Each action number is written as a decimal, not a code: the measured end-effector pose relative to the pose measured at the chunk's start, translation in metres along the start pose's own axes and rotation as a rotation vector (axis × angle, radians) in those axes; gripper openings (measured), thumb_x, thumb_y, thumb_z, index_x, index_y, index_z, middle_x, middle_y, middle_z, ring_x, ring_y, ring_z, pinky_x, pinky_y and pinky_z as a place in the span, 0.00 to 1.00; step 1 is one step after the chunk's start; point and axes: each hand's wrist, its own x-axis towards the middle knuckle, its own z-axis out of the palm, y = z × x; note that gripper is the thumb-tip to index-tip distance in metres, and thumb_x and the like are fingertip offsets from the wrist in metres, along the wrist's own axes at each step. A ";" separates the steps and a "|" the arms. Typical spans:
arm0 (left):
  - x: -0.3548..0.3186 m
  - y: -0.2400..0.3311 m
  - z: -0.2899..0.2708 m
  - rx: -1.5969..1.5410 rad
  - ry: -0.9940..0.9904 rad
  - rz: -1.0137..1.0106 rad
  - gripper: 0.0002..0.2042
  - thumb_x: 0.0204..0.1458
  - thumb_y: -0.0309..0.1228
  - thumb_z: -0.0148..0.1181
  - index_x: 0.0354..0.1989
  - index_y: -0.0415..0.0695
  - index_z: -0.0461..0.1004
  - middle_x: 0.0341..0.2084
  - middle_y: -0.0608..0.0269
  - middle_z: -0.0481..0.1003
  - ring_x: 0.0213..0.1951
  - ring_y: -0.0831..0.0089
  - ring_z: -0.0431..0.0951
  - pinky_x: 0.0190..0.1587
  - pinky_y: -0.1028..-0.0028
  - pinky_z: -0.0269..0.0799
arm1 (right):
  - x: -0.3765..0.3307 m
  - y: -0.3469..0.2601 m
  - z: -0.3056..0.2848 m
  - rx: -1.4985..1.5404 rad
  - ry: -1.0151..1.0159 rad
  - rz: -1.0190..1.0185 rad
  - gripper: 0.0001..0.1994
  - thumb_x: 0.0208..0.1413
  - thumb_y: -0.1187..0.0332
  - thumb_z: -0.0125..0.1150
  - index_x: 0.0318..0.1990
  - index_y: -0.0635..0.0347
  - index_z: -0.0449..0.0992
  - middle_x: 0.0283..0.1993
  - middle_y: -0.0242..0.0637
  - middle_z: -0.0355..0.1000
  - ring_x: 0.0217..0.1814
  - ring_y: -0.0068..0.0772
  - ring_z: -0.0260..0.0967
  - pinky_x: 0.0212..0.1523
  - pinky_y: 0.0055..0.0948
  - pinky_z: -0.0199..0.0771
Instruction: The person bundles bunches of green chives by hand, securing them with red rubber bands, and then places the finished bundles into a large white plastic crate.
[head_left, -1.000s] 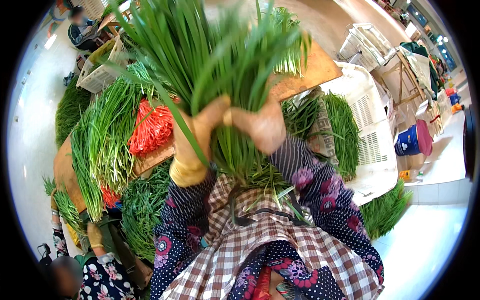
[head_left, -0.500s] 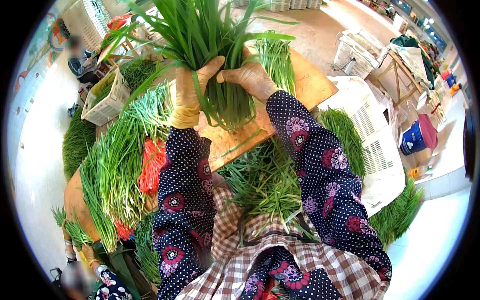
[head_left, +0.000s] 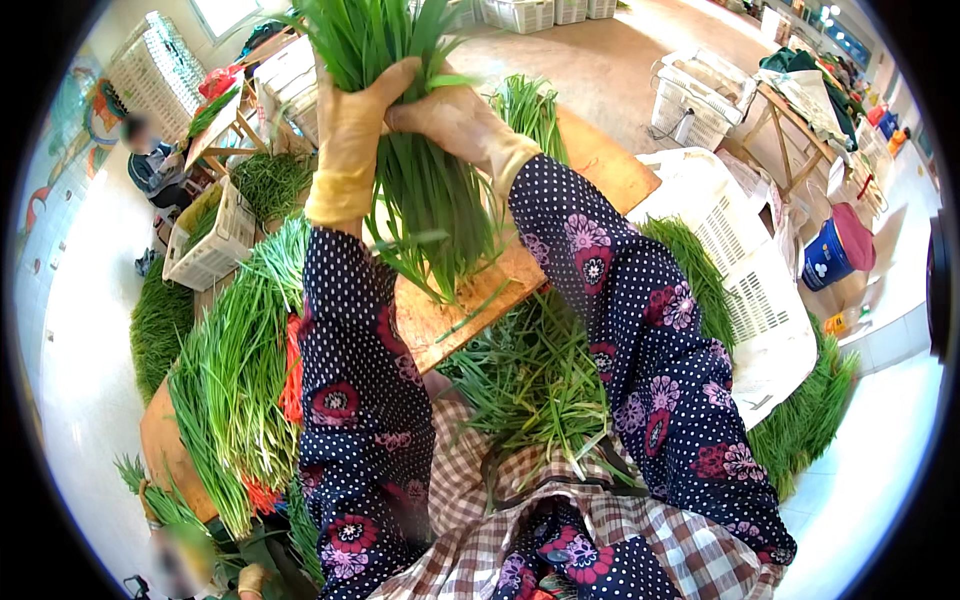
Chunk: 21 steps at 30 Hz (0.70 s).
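A thick bunch of long flat green leaves, likely garlic chives [head_left: 425, 200], is held up above the wooden table [head_left: 605, 170]. My left hand [head_left: 350, 135], in a yellowish glove, is wrapped round the left side of the bunch. From the right, my right hand [head_left: 455, 122], gloved too, grips the same bunch, with both thumbs close together. The leaf ends hang down below the hands, and the top of the bunch runs out of view. Loose leaf trimmings [head_left: 535, 365] lie heaped on my checked apron [head_left: 460, 450].
More chives [head_left: 235, 375] lie piled on the table's left, beside red ties [head_left: 292, 370]. A smaller bundle [head_left: 530, 110] rests at the far end. A white crate [head_left: 775, 350] stands on the right, a blue bucket [head_left: 830, 255] beyond it. Co-workers sit at far left and lower left.
Both hands have moved a little left and upward with the bunch. The hanging leaf ends have swung and straightened downward. My right hand has come closer against the left.
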 end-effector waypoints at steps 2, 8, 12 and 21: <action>0.014 -0.004 -0.002 0.188 0.038 -0.007 0.17 0.45 0.27 0.62 0.45 0.39 0.70 0.36 0.61 0.75 0.34 0.74 0.75 0.40 0.77 0.71 | 0.018 0.017 -0.002 0.016 -0.001 -0.065 0.29 0.39 0.69 0.67 0.51 0.64 0.64 0.43 0.40 0.71 0.44 0.31 0.69 0.46 0.27 0.70; 0.009 0.010 0.005 -0.110 0.015 -0.027 0.19 0.44 0.29 0.66 0.45 0.38 0.70 0.36 0.64 0.74 0.34 0.76 0.74 0.37 0.80 0.70 | 0.033 0.019 -0.006 -0.092 0.004 0.015 0.36 0.36 0.66 0.69 0.55 0.61 0.59 0.46 0.43 0.70 0.50 0.33 0.67 0.50 0.29 0.68; 0.016 0.015 -0.001 0.085 -0.096 -0.042 0.18 0.43 0.29 0.67 0.42 0.38 0.71 0.35 0.66 0.74 0.34 0.77 0.73 0.36 0.81 0.70 | 0.039 0.000 0.006 -0.854 -0.118 -0.176 0.22 0.49 0.65 0.53 0.54 0.58 0.63 0.48 0.41 0.70 0.53 0.37 0.64 0.57 0.24 0.59; 0.031 0.008 -0.012 0.113 0.050 -0.190 0.12 0.47 0.28 0.61 0.39 0.35 0.73 0.35 0.61 0.75 0.35 0.75 0.75 0.39 0.79 0.71 | 0.027 0.005 -0.010 -0.217 0.005 -0.159 0.39 0.31 0.54 0.70 0.50 0.69 0.63 0.39 0.51 0.72 0.43 0.42 0.70 0.45 0.29 0.69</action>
